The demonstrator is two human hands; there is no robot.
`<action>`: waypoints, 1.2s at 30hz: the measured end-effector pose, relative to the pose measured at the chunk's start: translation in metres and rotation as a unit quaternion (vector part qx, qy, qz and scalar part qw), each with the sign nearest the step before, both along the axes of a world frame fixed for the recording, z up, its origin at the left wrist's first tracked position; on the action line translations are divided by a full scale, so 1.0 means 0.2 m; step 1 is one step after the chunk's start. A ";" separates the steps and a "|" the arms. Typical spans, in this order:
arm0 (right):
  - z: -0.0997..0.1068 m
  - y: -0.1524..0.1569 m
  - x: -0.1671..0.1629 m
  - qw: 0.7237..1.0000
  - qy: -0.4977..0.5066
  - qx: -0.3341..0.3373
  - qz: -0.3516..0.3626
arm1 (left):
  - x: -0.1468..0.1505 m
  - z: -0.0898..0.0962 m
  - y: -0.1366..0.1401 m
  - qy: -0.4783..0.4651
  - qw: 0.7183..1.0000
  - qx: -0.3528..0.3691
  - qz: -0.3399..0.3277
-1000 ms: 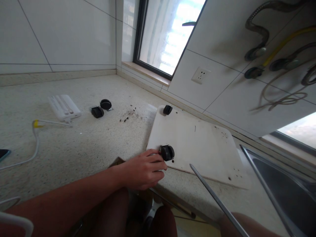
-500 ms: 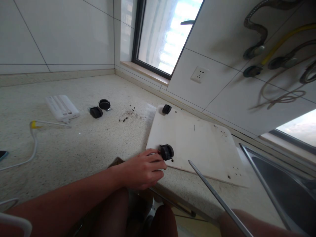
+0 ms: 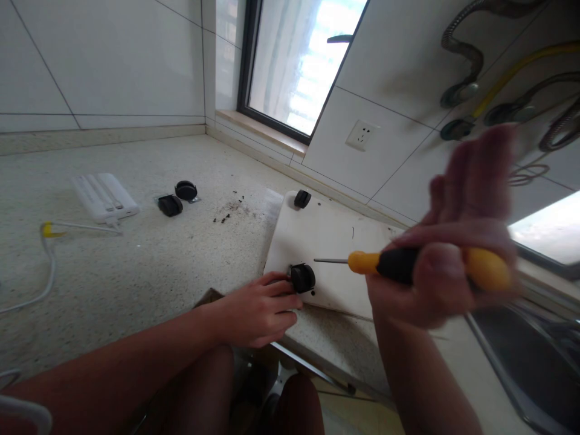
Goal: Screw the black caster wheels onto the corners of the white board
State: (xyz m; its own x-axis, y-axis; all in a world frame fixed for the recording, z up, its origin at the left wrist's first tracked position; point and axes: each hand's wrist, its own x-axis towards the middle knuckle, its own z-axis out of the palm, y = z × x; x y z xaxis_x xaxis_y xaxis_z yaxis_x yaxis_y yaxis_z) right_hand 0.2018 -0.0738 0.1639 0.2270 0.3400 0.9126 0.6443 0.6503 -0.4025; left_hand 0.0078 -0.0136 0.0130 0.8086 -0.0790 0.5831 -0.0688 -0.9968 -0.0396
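Can read no lettering, brand, number or sign anywhere in the frame. Cannot tell print from shading on the white power bank (image 3: 105,196) at the left of the frame, too small and pale to decipher. Can make out no wording on the blurred yellow-and-black screwdriver (image 3: 399,266) at the right.

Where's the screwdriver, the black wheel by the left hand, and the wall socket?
Screwdriver (image 3: 399,266): head view, on the black part of its handle.
Black wheel (image 3: 302,278): head view, on its dark casing.
Wall socket (image 3: 362,135): head view, middle of its faceplate.
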 end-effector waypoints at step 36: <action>-0.15 0.37 0.04 0.993 0.075 0.073 0.060 | 0.00 0.01 0.00 0.009 1.000 -0.009 -0.007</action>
State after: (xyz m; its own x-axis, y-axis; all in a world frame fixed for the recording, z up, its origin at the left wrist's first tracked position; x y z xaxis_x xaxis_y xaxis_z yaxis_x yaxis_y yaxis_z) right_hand 0.2093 -0.0001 0.1346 0.3292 0.2395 0.9134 0.4981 0.7777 -0.3834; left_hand 0.0076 -0.0138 0.0141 0.8174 -0.0805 0.5704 -0.0842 -0.9963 -0.0199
